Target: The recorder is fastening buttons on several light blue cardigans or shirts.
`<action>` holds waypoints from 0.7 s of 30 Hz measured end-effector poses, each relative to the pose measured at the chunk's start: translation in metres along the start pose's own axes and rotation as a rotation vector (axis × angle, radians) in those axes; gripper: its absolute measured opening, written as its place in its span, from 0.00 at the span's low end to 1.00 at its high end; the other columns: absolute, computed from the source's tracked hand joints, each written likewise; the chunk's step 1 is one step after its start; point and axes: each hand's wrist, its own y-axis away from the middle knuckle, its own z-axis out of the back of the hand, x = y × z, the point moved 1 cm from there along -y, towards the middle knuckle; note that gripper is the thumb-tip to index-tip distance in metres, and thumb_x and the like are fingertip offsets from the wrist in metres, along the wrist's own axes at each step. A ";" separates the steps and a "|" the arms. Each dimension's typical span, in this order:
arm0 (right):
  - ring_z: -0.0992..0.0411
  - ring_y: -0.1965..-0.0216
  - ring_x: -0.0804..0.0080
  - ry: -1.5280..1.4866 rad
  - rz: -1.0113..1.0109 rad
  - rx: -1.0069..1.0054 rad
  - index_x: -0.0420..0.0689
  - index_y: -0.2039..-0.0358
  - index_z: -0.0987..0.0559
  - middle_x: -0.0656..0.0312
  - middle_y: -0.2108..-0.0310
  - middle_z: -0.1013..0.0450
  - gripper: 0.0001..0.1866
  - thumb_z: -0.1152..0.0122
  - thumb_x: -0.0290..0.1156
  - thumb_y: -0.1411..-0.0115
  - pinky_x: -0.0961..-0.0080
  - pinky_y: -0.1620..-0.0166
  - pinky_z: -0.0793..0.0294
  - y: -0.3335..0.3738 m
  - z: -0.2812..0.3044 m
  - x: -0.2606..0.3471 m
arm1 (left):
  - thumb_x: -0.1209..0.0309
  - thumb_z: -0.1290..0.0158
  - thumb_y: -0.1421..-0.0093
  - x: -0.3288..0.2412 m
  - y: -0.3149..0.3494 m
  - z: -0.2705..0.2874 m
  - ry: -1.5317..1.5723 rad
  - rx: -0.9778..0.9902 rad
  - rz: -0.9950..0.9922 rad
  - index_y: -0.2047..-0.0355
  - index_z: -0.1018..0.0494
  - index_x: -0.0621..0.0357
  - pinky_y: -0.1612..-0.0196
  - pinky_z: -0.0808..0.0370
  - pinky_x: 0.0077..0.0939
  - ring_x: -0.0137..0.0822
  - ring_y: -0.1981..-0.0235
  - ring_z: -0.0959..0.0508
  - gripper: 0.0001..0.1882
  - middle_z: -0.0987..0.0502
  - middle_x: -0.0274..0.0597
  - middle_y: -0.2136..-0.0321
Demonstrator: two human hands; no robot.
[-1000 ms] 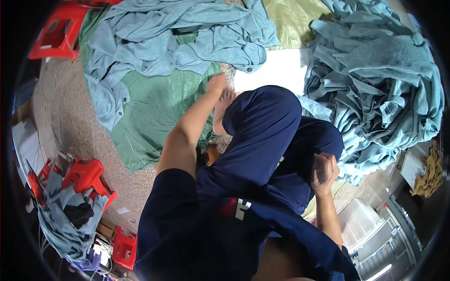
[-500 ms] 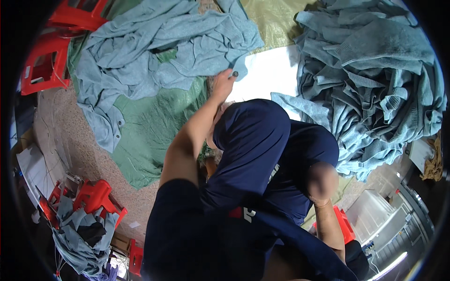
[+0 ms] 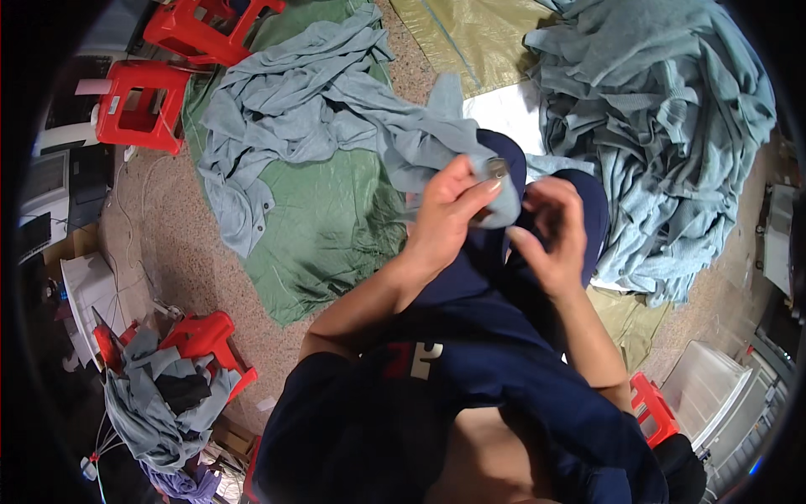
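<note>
A blue-grey knitted cardigan [image 3: 311,109] with dark buttons stretches from the floor up to my lap. My left hand [image 3: 449,210] pinches one edge of it above my knees, thumb and fingers closed on the cloth. At those fingertips shows a small dark shiny piece [image 3: 497,168], perhaps a button; its kind is unclear. Just to the right, my right hand [image 3: 556,235] hovers beside the held cloth, thumb and fingers apart and slightly blurred. Nothing shows in it.
A green sheet [image 3: 323,227] lies under the cardigan. On my right rises a large heap of blue-grey knitwear [image 3: 655,143], near a white sheet [image 3: 512,109] and a yellowish tarp [image 3: 470,42]. Red stools [image 3: 143,105] stand left; more garments [image 3: 159,403] drape over one lower left.
My left hand has drawn the cardigan edge from the floor toward my knees. My right hand has come up from my right side to the held cloth.
</note>
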 end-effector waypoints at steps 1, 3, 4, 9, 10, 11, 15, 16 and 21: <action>0.32 0.56 0.70 0.099 0.062 -0.007 0.43 0.52 0.29 0.58 0.53 0.36 0.27 0.29 0.26 0.53 0.79 0.59 0.29 -0.003 -0.013 0.007 | 0.75 0.50 0.36 0.005 0.005 -0.003 0.003 0.046 0.037 0.57 0.30 0.61 0.65 0.31 0.16 0.21 0.70 0.27 0.07 0.25 0.30 0.69; 0.29 0.60 0.70 0.118 0.020 -0.112 0.41 0.52 0.28 0.58 0.59 0.30 0.24 0.30 0.27 0.51 0.79 0.57 0.29 -0.003 -0.024 -0.012 | 0.76 0.53 0.35 0.013 0.010 -0.003 0.009 0.042 0.022 0.56 0.31 0.64 0.61 0.27 0.20 0.24 0.66 0.25 0.09 0.24 0.36 0.67; 0.29 0.62 0.72 0.058 -0.082 -0.127 0.40 0.54 0.27 0.58 0.61 0.28 0.20 0.32 0.27 0.48 0.79 0.58 0.29 -0.004 -0.024 -0.017 | 0.75 0.53 0.36 0.013 0.010 0.000 0.042 0.041 0.053 0.55 0.31 0.64 0.58 0.25 0.23 0.27 0.64 0.23 0.10 0.24 0.38 0.65; 0.33 0.71 0.88 -0.320 -0.476 -0.038 0.39 0.56 0.23 0.71 0.70 0.27 0.14 0.37 0.28 0.42 0.87 0.71 0.40 -0.005 -0.017 -0.038 | 0.79 0.54 0.38 0.037 0.009 0.027 -0.330 -0.070 -0.153 0.50 0.36 0.65 0.64 0.23 0.22 0.28 0.65 0.24 0.15 0.25 0.42 0.62; 0.35 0.74 0.88 -0.319 -0.531 -0.027 0.40 0.58 0.22 0.72 0.72 0.27 0.14 0.35 0.28 0.44 0.87 0.72 0.39 -0.004 -0.016 -0.042 | 0.80 0.52 0.40 0.044 -0.005 0.040 -0.500 -0.131 -0.243 0.50 0.36 0.65 0.65 0.23 0.22 0.29 0.66 0.23 0.16 0.24 0.42 0.64; 0.36 0.76 0.87 -0.321 -0.588 -0.012 0.41 0.60 0.21 0.72 0.74 0.28 0.13 0.33 0.29 0.46 0.87 0.72 0.39 -0.002 -0.013 -0.046 | 0.81 0.50 0.41 0.050 -0.017 0.051 -0.670 -0.197 -0.334 0.50 0.36 0.65 0.66 0.23 0.23 0.30 0.67 0.23 0.18 0.23 0.42 0.66; 0.40 0.79 0.88 -0.255 -0.668 0.181 0.44 0.66 0.20 0.75 0.79 0.32 0.10 0.33 0.32 0.48 0.86 0.75 0.44 0.009 0.003 -0.033 | 0.83 0.51 0.55 0.054 -0.051 0.063 -1.389 0.065 -0.572 0.60 0.24 0.53 0.45 0.38 0.40 0.46 0.52 0.29 0.21 0.24 0.38 0.59; 0.41 0.79 0.88 -0.219 -0.560 0.191 0.42 0.67 0.20 0.74 0.79 0.32 0.09 0.34 0.32 0.48 0.85 0.75 0.45 0.012 0.015 -0.011 | 0.82 0.51 0.55 0.050 -0.057 0.066 -1.453 0.091 -0.580 0.60 0.23 0.52 0.47 0.38 0.38 0.45 0.52 0.29 0.20 0.24 0.37 0.60; 0.27 0.56 0.60 -0.246 0.076 -0.142 0.39 0.53 0.23 0.50 0.55 0.25 0.25 0.35 0.27 0.56 0.65 0.50 0.29 0.071 0.143 0.066 | 0.84 0.53 0.54 0.025 -0.076 0.065 -1.443 0.050 -0.692 0.60 0.24 0.53 0.51 0.36 0.37 0.45 0.54 0.26 0.21 0.22 0.42 0.60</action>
